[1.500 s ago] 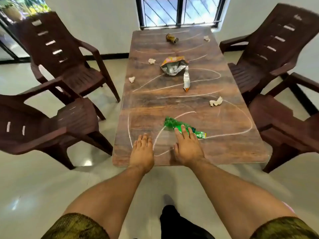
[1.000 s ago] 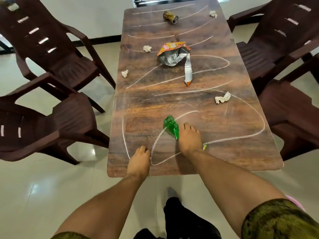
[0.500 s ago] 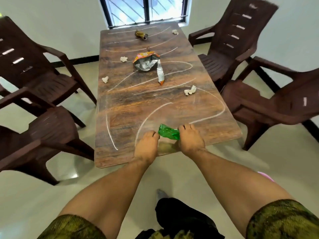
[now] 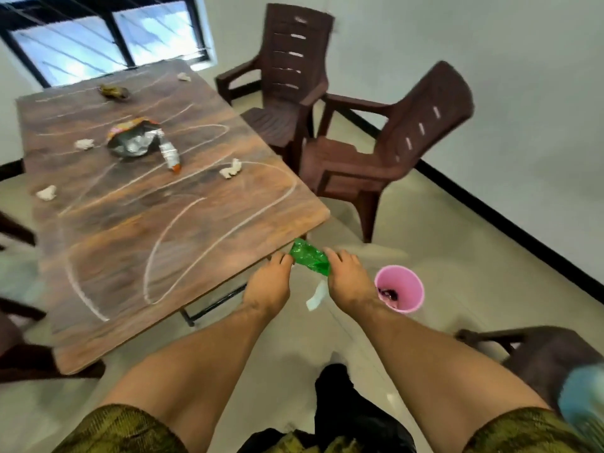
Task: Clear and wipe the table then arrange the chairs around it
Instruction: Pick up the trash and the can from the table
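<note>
A crumpled green wrapper is held between my left hand and my right hand, off the table's near right corner and above the floor. Both hands grip its ends. The wooden table carries white chalk lines, a torn silver snack bag, a crushed can at the far end and several paper wads, one at the right. Two brown plastic chairs stand to the right, one far and one nearer.
A pink bin stands on the floor just right of my right hand. A white scrap hangs or lies below my hands. Another brown chair sits at the lower right. A window is behind the table.
My view has swung right. Both hands have carried the green wrapper off the table's near edge toward the pink bin, which has come into view.
</note>
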`<state>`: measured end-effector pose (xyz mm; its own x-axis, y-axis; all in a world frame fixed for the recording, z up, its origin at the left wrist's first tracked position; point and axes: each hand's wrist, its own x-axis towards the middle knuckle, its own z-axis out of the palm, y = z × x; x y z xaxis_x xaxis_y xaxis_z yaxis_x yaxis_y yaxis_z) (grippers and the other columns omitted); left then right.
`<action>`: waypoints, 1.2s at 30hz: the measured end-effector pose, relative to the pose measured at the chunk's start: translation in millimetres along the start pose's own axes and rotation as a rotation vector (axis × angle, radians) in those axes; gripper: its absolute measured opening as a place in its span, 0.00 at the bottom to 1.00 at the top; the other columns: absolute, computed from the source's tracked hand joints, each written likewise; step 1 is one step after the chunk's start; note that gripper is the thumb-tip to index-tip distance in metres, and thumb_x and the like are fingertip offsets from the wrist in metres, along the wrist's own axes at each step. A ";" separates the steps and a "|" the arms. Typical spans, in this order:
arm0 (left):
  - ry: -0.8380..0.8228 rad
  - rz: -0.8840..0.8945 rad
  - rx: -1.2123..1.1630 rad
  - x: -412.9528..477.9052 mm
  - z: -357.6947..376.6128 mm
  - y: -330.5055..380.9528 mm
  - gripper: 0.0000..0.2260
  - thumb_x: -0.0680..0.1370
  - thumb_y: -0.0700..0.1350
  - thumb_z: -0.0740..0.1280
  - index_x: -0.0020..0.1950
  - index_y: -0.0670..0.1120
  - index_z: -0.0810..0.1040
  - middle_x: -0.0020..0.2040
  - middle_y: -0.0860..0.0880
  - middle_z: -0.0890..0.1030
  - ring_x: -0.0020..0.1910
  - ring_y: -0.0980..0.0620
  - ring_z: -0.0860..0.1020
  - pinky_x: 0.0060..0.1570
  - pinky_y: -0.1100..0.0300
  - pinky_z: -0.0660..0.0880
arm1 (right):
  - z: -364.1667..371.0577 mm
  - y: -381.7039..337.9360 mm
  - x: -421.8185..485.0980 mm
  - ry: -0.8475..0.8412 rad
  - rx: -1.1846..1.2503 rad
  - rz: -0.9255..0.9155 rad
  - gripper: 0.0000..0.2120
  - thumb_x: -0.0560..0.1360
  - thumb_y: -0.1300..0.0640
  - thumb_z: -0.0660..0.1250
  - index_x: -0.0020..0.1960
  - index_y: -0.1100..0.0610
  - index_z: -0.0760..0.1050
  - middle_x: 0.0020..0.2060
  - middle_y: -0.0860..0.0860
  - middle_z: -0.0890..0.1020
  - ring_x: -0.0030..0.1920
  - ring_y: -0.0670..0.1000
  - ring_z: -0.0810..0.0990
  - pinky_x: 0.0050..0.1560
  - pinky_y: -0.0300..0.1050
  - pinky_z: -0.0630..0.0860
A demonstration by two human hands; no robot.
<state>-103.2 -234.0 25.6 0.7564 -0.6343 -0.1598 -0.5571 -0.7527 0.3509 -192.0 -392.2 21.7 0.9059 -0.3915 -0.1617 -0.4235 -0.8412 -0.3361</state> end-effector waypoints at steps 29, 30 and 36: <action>-0.611 0.350 0.268 325.7 429.0 203.0 0.29 0.76 0.30 0.59 0.75 0.50 0.69 0.68 0.46 0.67 0.65 0.45 0.71 0.57 0.51 0.75 | 254.5 518.0 145.1 -0.334 0.725 1.004 0.23 0.79 0.52 0.66 0.72 0.58 0.71 0.60 0.59 0.81 0.60 0.61 0.78 0.59 0.47 0.75; -0.631 0.339 0.261 327.7 441.3 200.7 0.31 0.75 0.30 0.58 0.77 0.50 0.66 0.67 0.47 0.67 0.65 0.45 0.71 0.57 0.51 0.75 | 268.4 524.0 147.8 -0.329 0.767 1.041 0.22 0.79 0.54 0.67 0.71 0.59 0.71 0.62 0.58 0.80 0.62 0.61 0.78 0.61 0.45 0.74; -0.611 0.280 0.157 330.8 497.5 199.6 0.25 0.81 0.34 0.61 0.76 0.50 0.65 0.69 0.49 0.69 0.63 0.47 0.74 0.55 0.52 0.76 | 310.8 543.7 168.9 -0.191 0.953 1.133 0.15 0.79 0.62 0.65 0.65 0.58 0.75 0.55 0.53 0.79 0.60 0.57 0.77 0.57 0.42 0.71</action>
<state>-134.9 -681.9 -416.3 0.2737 -0.7597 -0.5899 -0.7811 -0.5334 0.3246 -270.7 -799.8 -476.7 0.1196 -0.5364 -0.8355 -0.7953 0.4520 -0.4040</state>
